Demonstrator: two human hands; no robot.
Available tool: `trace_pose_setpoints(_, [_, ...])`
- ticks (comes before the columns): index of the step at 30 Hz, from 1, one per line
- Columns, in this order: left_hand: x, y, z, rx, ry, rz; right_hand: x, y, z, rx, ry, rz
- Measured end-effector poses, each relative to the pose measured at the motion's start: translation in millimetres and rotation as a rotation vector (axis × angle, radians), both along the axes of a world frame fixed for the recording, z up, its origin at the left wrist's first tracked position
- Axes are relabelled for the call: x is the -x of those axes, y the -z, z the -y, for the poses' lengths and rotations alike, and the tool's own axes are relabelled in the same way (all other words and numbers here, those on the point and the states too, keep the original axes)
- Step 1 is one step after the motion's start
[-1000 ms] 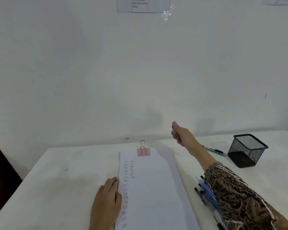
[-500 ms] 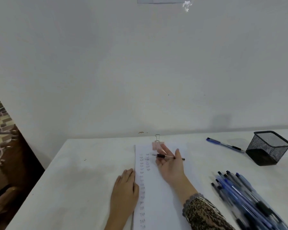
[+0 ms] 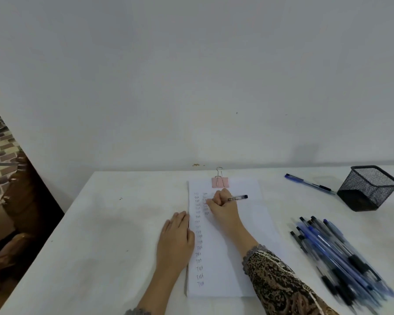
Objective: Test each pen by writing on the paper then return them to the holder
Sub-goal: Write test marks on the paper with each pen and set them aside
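Note:
A white paper [image 3: 232,264] lies on the table, held at its top by a pink binder clip [image 3: 220,181], with two columns of small written words down its left side. My right hand [image 3: 223,208] grips a pen [image 3: 238,198] in a writing hold, its tip down at the second column; the tip itself is hidden by my fingers. My left hand [image 3: 175,242] lies flat on the paper's left edge. A black mesh holder [image 3: 369,188] stands at the right. A heap of several blue and black pens [image 3: 337,253] lies at the front right.
A single blue pen [image 3: 309,184] lies between the paper and the holder. The white table [image 3: 100,235] meets a white wall at the back. Beyond the table's left edge is a dark gap with brown furniture [image 3: 14,212].
My right hand came back from the far side of the table with a pen, turned it into a writing grip and set it on the paper. The view has shifted left and down.

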State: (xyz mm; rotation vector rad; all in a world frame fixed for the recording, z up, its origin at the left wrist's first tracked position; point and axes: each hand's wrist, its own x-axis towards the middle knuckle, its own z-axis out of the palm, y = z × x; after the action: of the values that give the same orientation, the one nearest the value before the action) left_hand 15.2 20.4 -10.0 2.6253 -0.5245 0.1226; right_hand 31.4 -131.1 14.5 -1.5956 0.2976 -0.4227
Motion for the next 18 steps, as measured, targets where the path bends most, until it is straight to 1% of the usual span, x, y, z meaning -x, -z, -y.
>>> trace_pose_setpoints(2, [-0.1, -0.9, -0.2, 0.012, 0.004, -0.010, 2.0, 0.3, -4.6, 0.020, 0.027, 0.012])
trace_pose_setpoints(7, [0.7, -1.8, -0.4, 0.016, 0.011, -0.005, 0.1, 1.0, -7.1, 0.110, 0.001, 0.015])
trace_pose_setpoints(11, [0.6, -1.9, -0.7, 0.021, 0.013, 0.002, 0.8, 0.4, -8.0, 0.139, -0.017, 0.024])
trace_pose_setpoints(15, [1.3, -2.5, -1.4, 0.032, 0.016, -0.010, 1.4, 1.1, -7.5, 0.158, 0.023, 0.044])
trace_pose_setpoints(18, [1.6, -2.7, -1.7, 0.029, 0.018, -0.008, 1.3, 0.2, -7.4, 0.166, -0.026, 0.021])
